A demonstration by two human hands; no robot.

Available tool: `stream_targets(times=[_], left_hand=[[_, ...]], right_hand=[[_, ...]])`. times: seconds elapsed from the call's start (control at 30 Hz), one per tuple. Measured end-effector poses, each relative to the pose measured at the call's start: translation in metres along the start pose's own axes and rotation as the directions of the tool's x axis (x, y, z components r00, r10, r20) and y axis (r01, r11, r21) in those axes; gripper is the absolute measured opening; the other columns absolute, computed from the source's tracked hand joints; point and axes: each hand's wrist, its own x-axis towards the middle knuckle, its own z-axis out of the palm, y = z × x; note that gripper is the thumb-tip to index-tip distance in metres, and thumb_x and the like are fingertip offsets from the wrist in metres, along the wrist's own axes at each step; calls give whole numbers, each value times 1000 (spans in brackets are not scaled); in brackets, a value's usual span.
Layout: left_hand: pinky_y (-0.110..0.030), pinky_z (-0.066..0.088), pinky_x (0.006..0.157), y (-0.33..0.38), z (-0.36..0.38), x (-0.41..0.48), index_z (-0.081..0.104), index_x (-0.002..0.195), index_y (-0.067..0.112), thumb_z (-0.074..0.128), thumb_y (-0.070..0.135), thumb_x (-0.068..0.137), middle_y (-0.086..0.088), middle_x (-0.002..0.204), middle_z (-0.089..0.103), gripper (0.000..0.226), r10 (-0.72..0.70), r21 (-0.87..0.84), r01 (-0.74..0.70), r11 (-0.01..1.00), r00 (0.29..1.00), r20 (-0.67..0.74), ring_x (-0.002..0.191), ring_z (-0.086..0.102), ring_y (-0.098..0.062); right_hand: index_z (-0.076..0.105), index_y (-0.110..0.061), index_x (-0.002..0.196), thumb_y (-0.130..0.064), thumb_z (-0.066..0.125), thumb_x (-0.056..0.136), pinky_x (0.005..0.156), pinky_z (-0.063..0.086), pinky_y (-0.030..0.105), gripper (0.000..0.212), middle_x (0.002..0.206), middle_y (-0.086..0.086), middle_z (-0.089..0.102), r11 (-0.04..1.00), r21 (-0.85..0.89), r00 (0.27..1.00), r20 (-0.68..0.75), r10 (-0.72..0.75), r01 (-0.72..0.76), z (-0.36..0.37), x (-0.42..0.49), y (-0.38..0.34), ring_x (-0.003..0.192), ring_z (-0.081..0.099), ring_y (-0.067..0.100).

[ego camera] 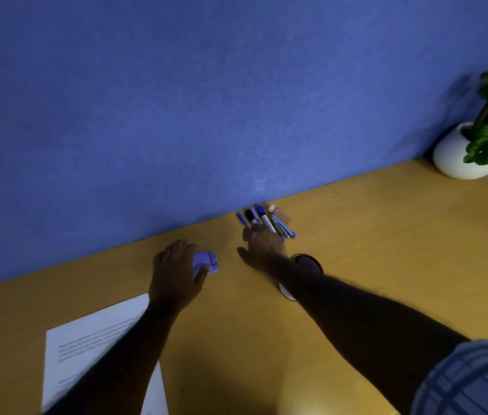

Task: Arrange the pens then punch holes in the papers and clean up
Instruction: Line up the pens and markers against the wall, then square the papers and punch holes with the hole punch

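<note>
From the head camera, a smooth yellow-brown desk meets a matte blue wall. The left hand curls around a small lilac plastic hole punch. The right hand, fingers spread, rests on slim pens lying in a row against the wall. Printed papers lie flat near the front-left edge. A round white plant pot occupies the far right corner; bare desk lies between.
</note>
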Motion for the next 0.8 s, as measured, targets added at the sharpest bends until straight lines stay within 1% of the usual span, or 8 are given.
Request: stream_targets(times=[0.07,0.13,0.23,0.37,0.53,0.67,0.73,0.8], left_hand=[[-46,45,92,-5,-1,-16,58,120,10,60,47,83,-13,124,60,52,15,13,-15,1000,1000,-13,115,58,-33],[-47,45,93,-9,-1,-32,57,124,9,61,47,83,-15,127,59,56,17,23,-17,1000,1000,-12,117,57,-34],[-47,41,102,-13,-1,-58,52,133,11,53,56,88,-14,138,53,64,-1,44,0,999,1000,19,129,49,-32],[-47,34,110,-20,3,-95,44,141,14,41,63,90,-14,151,41,71,-35,55,30,998,996,85,140,37,-31],[-51,24,115,-34,6,-145,39,146,16,14,77,82,-14,157,30,92,-77,82,68,994,990,119,146,28,-30],[-53,17,117,-49,8,-186,37,148,18,6,83,77,-12,161,20,101,-115,49,109,993,984,138,148,20,-29],[-54,18,117,-58,9,-205,37,148,18,0,84,76,-12,160,22,104,-134,42,129,991,981,143,148,22,-30],[-55,19,116,-65,9,-224,39,147,16,0,84,75,-13,159,26,106,-148,35,144,989,979,142,146,26,-32]], right_hand=[[56,-12,122,-45,60,88,86,53,42,47,127,11,56,999,7,999,-11,-36,36,2,-15,-9,119,53,30],[52,-14,128,-47,61,87,87,50,41,53,130,11,55,997,22,997,-18,-74,74,5,-30,-15,121,51,31],[42,-16,138,-52,61,86,93,45,43,66,141,11,46,994,10,994,0,-106,106,12,-54,-23,129,44,32],[28,-19,147,-56,60,85,99,42,49,79,156,11,27,996,17,994,68,-87,86,24,-90,-32,140,31,33],[8,-25,155,-67,55,84,114,29,49,95,164,11,2,994,22,985,139,-105,103,41,-136,-42,149,12,31],[2,-28,155,-71,54,82,117,23,48,99,164,11,-4,994,13,974,199,-105,104,55,-167,-57,151,7,31],[2,-27,155,-70,54,82,118,23,48,99,164,11,-4,995,9,971,218,-101,101,63,-178,-65,151,7,31],[2,-28,155,-70,54,82,118,23,48,98,164,11,-3,996,6,968,233,-90,91,71,-188,-73,151,7,31]])
